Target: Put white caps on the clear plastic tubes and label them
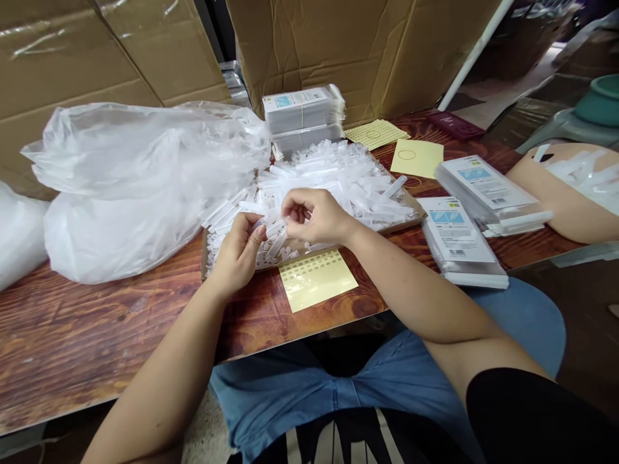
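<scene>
My left hand [238,254] is closed, thumb against fingers, on a small translucent plastic tube [259,223]. Just to its right, my right hand [314,216] has its fingers curled in a pinch near the tube's end; what they hold is too small to make out. Both hands are over a shallow cardboard tray [204,261] heaped with clear plastic tubes [333,177] and small white pieces. In front of the tray lies a yellow sticker sheet [319,287] with rows of small marks along its upper part.
A big translucent plastic bag [130,187] bulges at left. Banded packs [302,113] stand behind the tray. Labelled packs [457,238] lie at right, overhanging the table edge above a blue stool [527,322]. Yellow sheets [425,160] and a dark red phone-like object [454,124] lie farther back.
</scene>
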Motion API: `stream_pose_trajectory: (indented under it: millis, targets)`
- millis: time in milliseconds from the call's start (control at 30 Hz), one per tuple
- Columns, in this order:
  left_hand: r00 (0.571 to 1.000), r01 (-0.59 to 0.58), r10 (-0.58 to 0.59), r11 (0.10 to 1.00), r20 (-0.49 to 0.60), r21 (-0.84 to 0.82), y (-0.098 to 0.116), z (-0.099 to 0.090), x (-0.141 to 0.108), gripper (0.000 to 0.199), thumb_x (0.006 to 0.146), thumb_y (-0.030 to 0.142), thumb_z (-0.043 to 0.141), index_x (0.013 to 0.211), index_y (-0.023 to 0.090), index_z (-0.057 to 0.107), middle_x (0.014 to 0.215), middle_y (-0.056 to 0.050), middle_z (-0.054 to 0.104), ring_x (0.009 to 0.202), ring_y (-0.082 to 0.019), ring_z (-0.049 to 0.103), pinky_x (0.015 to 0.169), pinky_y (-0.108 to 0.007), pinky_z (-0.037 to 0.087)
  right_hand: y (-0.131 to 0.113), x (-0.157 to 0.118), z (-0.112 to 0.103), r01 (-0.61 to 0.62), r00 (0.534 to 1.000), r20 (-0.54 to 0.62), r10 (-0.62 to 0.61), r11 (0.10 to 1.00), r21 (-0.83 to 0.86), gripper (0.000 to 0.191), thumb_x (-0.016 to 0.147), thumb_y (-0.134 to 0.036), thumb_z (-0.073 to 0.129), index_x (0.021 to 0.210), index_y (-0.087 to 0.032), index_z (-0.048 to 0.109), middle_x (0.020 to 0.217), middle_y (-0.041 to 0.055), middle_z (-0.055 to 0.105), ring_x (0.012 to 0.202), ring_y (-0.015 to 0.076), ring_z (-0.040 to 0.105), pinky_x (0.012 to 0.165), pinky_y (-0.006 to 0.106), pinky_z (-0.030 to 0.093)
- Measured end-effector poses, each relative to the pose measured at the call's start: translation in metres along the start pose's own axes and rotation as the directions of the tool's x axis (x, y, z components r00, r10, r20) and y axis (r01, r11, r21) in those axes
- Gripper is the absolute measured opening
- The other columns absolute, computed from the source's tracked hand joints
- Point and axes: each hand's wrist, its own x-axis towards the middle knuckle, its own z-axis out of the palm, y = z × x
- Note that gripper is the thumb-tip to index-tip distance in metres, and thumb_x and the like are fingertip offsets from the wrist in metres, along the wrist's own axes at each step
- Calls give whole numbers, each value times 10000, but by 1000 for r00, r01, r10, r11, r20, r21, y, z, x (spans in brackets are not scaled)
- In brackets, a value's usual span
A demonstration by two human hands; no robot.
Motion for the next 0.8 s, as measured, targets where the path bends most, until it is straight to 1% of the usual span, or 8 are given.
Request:
stream_pose_trajectory:
  millis: [67, 167, 233, 300, 400, 533, 667, 800]
  targets:
    - [1000, 5, -5, 1000, 13, -23, 1, 2, -1, 311, 1017, 531, 476, 1061, 229, 536, 916, -32, 597, 826, -186, 550, 773, -345, 425, 2, 1, 1, -16, 997, -76, 31, 979, 202, 90, 746, -230, 608, 801, -192, 548, 746, -25, 551, 669, 103, 510, 629, 248, 432]
    - [999, 12, -11, 999, 31, -43, 5, 5, -1, 296, 1016, 519, 479, 1052, 230, 532, 908, -29, 593, 812, -184, 544, 774, -347, 427, 1, 2, 6, -18, 992, -112, 58, 944, 331, 150, 766, -301, 623, 840, -203, 538, 795, -21, 556, 730, 109, 559, 681, 254, 473]
    - [999, 7, -6, 999, 34, -33, 9, 6, -1, 296, 1015, 519, 478, 1041, 230, 534, 901, -29, 598, 805, -184, 550, 767, -346, 433, 0, 2, 9, -12, 990, -129, 59, 942, 336, 169, 782, -331, 630, 850, -204, 543, 810, -19, 551, 748, 112, 565, 704, 259, 486]
    - [999, -4, 5, 1000, 33, -20, 12, 7, -1, 295, 1015, 517, 476, 1035, 229, 537, 907, -32, 606, 813, -187, 562, 774, -349, 443, 1, 2, 11, 1, 986, -159, 49, 955, 295, 181, 791, -351, 643, 846, -199, 562, 830, -11, 556, 766, 115, 554, 726, 267, 490]
    - [999, -13, 14, 1000, 30, -13, 13, 7, -1, 289, 1018, 508, 472, 1047, 229, 540, 916, -36, 615, 829, -191, 573, 787, -352, 453, 3, 1, 13, 9, 981, -191, 45, 962, 273, 186, 787, -350, 668, 839, -193, 583, 822, -6, 560, 745, 117, 527, 699, 272, 475]
    - [999, -21, 22, 1000, 31, -22, 13, 7, -1, 290, 1023, 505, 467, 1039, 225, 541, 925, -39, 621, 845, -190, 582, 791, -344, 457, 1, 0, 16, -7, 987, -148, 62, 940, 342, 162, 784, -321, 666, 830, -198, 572, 779, -15, 579, 711, 115, 517, 675, 272, 458]
    - [999, -20, 20, 1000, 34, -20, 13, 7, -1, 298, 1023, 505, 468, 1068, 221, 549, 936, -42, 631, 849, -188, 585, 792, -339, 460, -3, -2, 17, -9, 992, -118, 51, 943, 332, 147, 771, -307, 657, 818, -196, 574, 772, -17, 574, 724, 114, 531, 696, 272, 474]
    - [1000, -10, 10, 1000, 29, 9, 13, 5, -1, 311, 1016, 514, 470, 1067, 222, 562, 959, -51, 652, 854, -197, 595, 791, -344, 464, -2, -4, 14, -56, 991, -92, 95, 932, 358, 195, 768, -330, 715, 787, -192, 578, 749, -21, 596, 689, 105, 562, 647, 253, 483]
